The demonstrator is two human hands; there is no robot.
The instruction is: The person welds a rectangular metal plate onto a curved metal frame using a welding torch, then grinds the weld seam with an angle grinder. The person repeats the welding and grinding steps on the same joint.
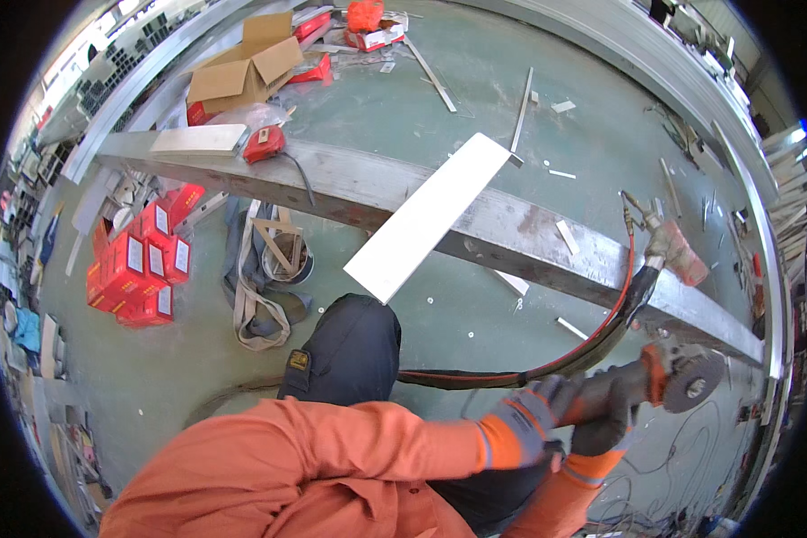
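Head view: both gloved hands (569, 412) around angle grinder (668, 381) beside steel beam (511, 229).

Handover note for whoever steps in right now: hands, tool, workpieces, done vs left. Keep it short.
Left hand, gloved, grips the body of the angle grinder. Right hand, gloved, holds it from below; both are shut on it.
The grinder disc hangs just off the near edge of the long steel beam, not touching it.
A white flat strip lies across the beam. A hose with a torch drapes over the beam's right part. A red tool sits at its far left.
Done: no fresh grinding marks or sparks visible. Left: cannot tell from this view.
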